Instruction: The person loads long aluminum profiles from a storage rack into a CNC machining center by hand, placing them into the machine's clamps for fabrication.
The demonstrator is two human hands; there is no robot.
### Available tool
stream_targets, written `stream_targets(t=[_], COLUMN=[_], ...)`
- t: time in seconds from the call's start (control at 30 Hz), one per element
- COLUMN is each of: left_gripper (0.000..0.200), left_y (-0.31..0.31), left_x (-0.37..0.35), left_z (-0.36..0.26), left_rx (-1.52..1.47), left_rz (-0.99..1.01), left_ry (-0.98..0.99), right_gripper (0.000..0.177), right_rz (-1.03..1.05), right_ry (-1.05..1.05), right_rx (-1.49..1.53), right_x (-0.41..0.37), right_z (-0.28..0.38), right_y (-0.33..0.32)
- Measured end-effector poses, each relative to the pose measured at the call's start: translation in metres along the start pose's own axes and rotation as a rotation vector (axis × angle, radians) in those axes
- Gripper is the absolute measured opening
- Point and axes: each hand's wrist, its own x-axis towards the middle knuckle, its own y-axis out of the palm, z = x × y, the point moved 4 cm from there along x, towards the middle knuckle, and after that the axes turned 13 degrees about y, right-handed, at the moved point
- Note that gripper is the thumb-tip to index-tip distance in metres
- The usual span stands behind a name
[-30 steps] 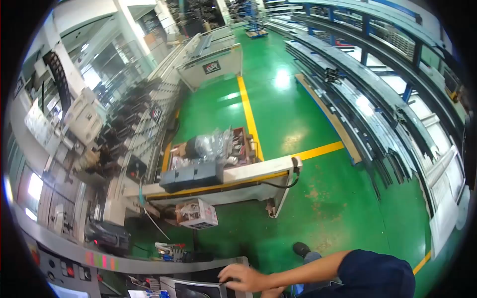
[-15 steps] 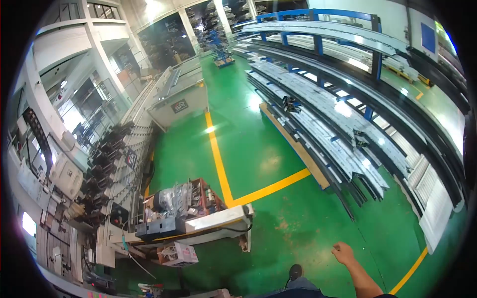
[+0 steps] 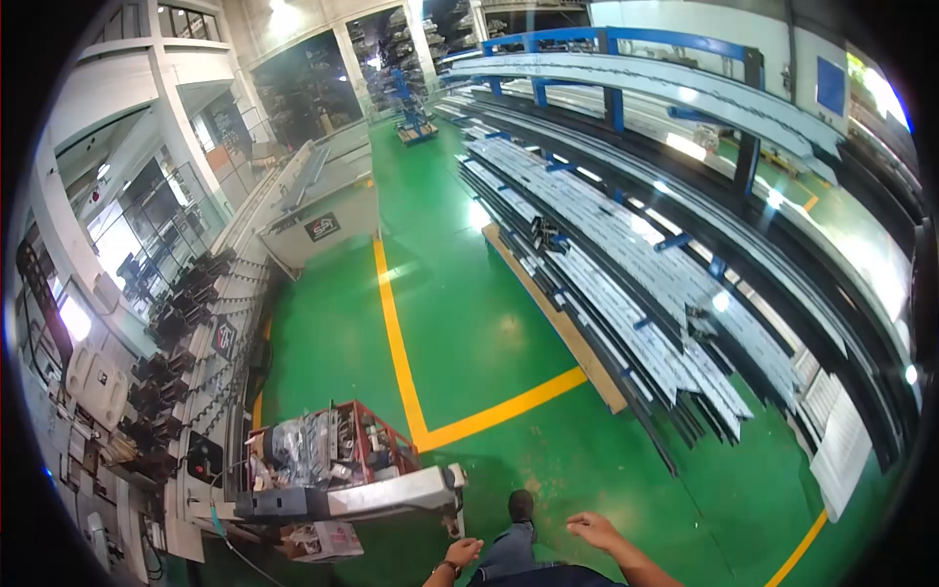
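Observation:
My right hand is at the bottom, over the green floor, its fingers loosely curled; whether they hold anything is too small to tell. Left of it, near my legs, my left hand shows with a dark band at the wrist, its fingers bent together and their inner side hidden. Neither hand touches any object that I can make out. One dark shoe shows between them. Nearest to my left hand is the pale end of a machine beam.
A red crate of mixed parts stands behind the beam, with a carton below. Long profiles lie on a blue rack at the right. Yellow lines cross the floor. A long machine runs along the left.
My left hand has come into view at the bottom. My right hand has shifted left and lower. The view has moved, with the crate and rack now lower and further left.

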Motion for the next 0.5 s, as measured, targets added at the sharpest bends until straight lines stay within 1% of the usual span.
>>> stream_targets(t=[0.07, 0.1, 0.13, 0.2, 0.23, 0.27, 0.3, 0.37, 0.4, 0.43, 0.47, 0.5], left_gripper=[0.052, 0.053, 0.055, 0.052, 0.050, 0.049, 0.049, 0.053, 0.056, 0.059, 0.052, 0.051], left_y=[-0.016, -0.017, -0.021, -0.045, -0.055, -0.062, -0.070, -0.101, -0.112, -0.122, -0.127, -0.140], left_x=[0.050, 0.061, 0.072, 0.137, 0.150, 0.144, 0.135, 0.168, 0.180, 0.171, 0.193, 0.226], left_z=[0.026, 0.039, 0.032, -0.009, -0.014, 0.002, 0.017, -0.015, -0.035, -0.078, -0.085, -0.061], left_rx=[-0.005, -0.182, -0.361, 0.120, 0.342, 0.546, 0.743, 0.799, 0.813, 0.766, 0.853, 0.314], left_rz=[-0.005, -0.024, -0.045, 0.198, 0.304, 0.400, 0.474, 0.370, 0.318, 0.251, 0.094, -0.178], left_ry=[-0.076, 0.046, 0.167, 0.322, 0.373, 0.393, 0.404, 0.220, 0.170, 0.105, 0.263, -0.115], right_gripper=[0.036, 0.036, 0.035, 0.035, 0.032, 0.030, 0.030, 0.030, 0.030, 0.030, 0.030, 0.030], right_rz=[0.092, 0.140, 0.096, -0.002, -0.075, -0.148, -0.179, -0.163, -0.143, -0.123, -0.095, -0.066], right_ry=[0.140, 0.213, 0.253, 0.314, 0.429, 0.544, 0.610, 0.622, 0.618, 0.612, 0.607, 0.601], right_rx=[0.068, 0.101, 0.090, 0.037, 0.043, 0.057, 0.099, 0.235, 0.235, 0.214, 0.174, 0.130], right_x=[0.033, 0.049, 0.068, 0.139, 0.178, 0.215, 0.230, 0.256, 0.273, 0.290, 0.311, 0.332], right_z=[0.035, 0.054, 0.066, 0.053, 0.020, -0.012, -0.005, 0.055, 0.085, 0.114, 0.144, 0.178], right_y=[-0.004, -0.004, -0.008, -0.036, -0.056, -0.074, -0.091, -0.110, -0.116, -0.122, -0.123, -0.122])
